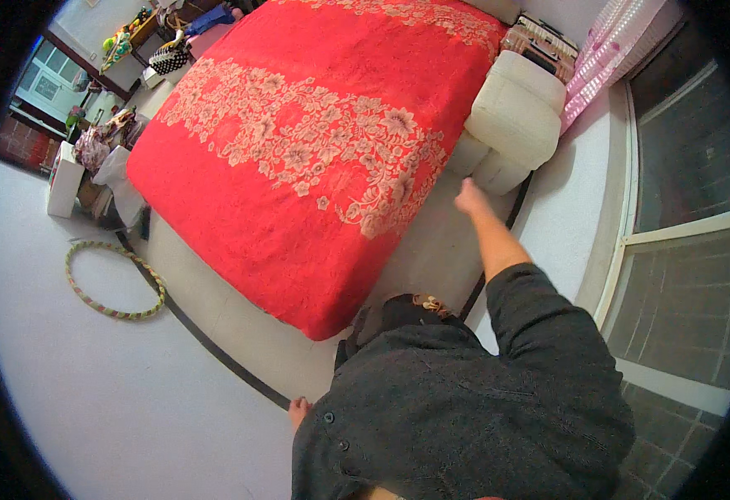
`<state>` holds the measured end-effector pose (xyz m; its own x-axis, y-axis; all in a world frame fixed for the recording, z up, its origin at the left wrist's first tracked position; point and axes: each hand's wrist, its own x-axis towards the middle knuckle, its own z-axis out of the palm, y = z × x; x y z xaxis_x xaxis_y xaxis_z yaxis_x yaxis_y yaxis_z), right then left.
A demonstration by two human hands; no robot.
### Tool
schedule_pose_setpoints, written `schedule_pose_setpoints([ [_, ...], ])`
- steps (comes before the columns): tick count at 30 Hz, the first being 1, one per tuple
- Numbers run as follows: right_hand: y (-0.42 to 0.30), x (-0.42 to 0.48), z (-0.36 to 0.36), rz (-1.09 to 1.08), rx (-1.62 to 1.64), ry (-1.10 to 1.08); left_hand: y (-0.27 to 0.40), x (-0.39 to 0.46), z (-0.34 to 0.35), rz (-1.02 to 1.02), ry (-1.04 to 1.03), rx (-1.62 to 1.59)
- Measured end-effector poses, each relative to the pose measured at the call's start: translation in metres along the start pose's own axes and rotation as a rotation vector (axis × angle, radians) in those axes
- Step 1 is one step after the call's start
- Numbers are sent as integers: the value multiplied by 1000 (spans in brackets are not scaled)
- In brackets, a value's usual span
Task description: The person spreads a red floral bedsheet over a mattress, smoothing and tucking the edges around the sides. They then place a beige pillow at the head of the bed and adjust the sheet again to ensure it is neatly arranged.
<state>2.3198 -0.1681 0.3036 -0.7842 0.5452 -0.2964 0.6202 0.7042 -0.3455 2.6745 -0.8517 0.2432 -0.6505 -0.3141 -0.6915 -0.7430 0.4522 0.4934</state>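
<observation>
My right hand reaches forward from a dark sleeve, its fingers bent, above the strip of floor beside the bed. Close in front of it, bulky white wrapped bundles are stacked against the wall side. I see no object in this hand, but its fingers are too small and blurred to settle their grip. Low at my left side, my left hand shows only in part past the dark shirt. To the left of my right hand lies a red bedspread with a pale floral band, covering the bed.
A window with pale frames runs along the right, beside a pink curtain. At the left, a braided hoop leans against the white wall. A white plastic bag and a white box crowd the bed's far left corner.
</observation>
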Motion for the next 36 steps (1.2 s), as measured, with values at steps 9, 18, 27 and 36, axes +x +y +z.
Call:
schedule_pose_setpoints([
  [9, 39, -24, 47, -23, 136, -92, -43, 10, -40, -63, -110, -81],
  [18, -135, -247, 167, 63, 57, -950, -175, -3, -164, -166, 77, 35],
  [27, -313, -261, 222, -485, -25, -634, -205, 2, -204, -239, 61, -142],
  [36, -419, -285, 279, -403, -396, -897, -238, 76, -254, -221, -16, -119],
])
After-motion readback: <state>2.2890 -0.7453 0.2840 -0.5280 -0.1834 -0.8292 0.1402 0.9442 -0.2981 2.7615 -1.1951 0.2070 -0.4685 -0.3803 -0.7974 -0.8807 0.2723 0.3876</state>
